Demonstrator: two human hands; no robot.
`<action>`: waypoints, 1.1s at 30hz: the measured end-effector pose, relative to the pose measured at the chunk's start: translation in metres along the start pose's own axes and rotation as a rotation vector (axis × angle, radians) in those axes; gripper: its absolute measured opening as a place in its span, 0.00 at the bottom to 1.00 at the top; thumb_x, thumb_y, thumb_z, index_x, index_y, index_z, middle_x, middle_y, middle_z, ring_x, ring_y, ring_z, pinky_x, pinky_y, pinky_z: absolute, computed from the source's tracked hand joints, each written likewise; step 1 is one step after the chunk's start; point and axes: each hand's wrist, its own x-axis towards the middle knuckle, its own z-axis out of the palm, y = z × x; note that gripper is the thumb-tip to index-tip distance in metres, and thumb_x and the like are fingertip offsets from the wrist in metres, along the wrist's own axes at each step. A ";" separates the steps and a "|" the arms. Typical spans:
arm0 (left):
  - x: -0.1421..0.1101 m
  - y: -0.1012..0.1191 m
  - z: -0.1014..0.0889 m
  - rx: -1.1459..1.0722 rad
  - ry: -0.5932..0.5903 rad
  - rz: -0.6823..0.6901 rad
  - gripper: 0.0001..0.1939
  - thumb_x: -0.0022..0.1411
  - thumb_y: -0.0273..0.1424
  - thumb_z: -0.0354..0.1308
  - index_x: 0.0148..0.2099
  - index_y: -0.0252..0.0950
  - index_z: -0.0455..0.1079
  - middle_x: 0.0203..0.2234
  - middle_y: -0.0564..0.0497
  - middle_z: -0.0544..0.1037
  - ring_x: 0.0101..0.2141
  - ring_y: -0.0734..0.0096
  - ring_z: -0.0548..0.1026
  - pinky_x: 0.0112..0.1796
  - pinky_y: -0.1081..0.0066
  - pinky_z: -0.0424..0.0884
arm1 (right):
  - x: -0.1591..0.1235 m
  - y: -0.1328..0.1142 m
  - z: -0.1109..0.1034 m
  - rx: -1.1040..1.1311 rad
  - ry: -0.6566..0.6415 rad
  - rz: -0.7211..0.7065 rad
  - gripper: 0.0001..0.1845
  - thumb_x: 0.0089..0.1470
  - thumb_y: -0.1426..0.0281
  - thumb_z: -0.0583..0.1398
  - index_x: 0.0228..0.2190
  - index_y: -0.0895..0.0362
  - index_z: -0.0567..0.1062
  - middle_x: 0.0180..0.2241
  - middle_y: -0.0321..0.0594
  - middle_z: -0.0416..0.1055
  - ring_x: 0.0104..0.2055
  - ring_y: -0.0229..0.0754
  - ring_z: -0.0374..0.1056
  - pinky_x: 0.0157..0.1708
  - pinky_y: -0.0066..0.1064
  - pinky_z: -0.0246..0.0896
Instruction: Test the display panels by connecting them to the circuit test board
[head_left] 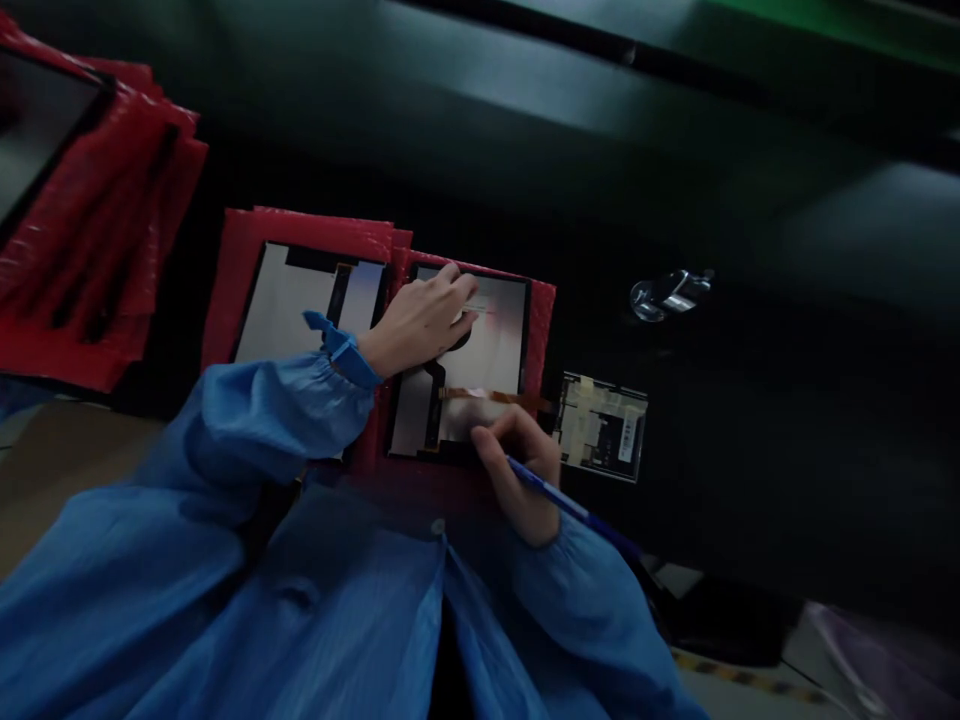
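Observation:
My left hand (426,318) rests on the back of a display panel (501,345), its fingers apart and slightly curled. Between the fingers of my right hand (529,478) is a blue pen (564,506), slanting down to the right. This hand lies at the panel's lower right edge. An orange-brown flex cable (517,399) runs across the panel to a small circuit board (602,428) with yellowish tape, lying to the right. Under the panel is red bubble wrap (543,330). A second display panel (281,300) lies to the left, partly covered by my left sleeve.
At the far left is a stack of red bubble-wrap sheets (124,215) with another panel (41,125) on top. A shiny clear object (671,294), its kind unclear, lies on the dark table (787,430) at the right. My left wrist wears a blue band (351,357).

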 end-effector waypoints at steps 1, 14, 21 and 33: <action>0.001 -0.002 0.004 0.006 0.018 -0.011 0.17 0.69 0.30 0.50 0.55 0.29 0.69 0.49 0.39 0.75 0.40 0.60 0.77 0.36 0.65 0.68 | 0.002 0.005 0.006 0.004 -0.021 0.013 0.16 0.58 0.62 0.61 0.23 0.54 0.64 0.17 0.27 0.57 0.18 0.31 0.54 0.18 0.24 0.48; -0.003 -0.008 0.006 -0.080 0.006 -0.050 0.14 0.72 0.31 0.47 0.47 0.31 0.71 0.45 0.43 0.76 0.46 0.57 0.76 0.47 0.61 0.68 | 0.007 0.016 0.019 -0.282 -0.096 -0.141 0.19 0.57 0.72 0.57 0.20 0.54 0.53 0.17 0.27 0.51 0.19 0.31 0.49 0.22 0.26 0.46; -0.004 -0.009 0.004 -0.089 -0.001 -0.017 0.14 0.71 0.29 0.48 0.53 0.29 0.68 0.43 0.43 0.78 0.44 0.58 0.77 0.43 0.63 0.69 | 0.004 0.021 0.020 -0.226 -0.027 -0.109 0.19 0.57 0.72 0.57 0.19 0.54 0.54 0.17 0.27 0.52 0.19 0.31 0.50 0.22 0.25 0.49; -0.004 -0.011 0.009 -0.176 -0.013 0.148 0.19 0.72 0.35 0.43 0.40 0.33 0.74 0.34 0.44 0.79 0.36 0.62 0.77 0.39 0.66 0.68 | 0.025 0.036 -0.072 -0.568 0.129 -0.212 0.09 0.59 0.61 0.64 0.37 0.53 0.75 0.36 0.40 0.77 0.37 0.45 0.70 0.39 0.37 0.65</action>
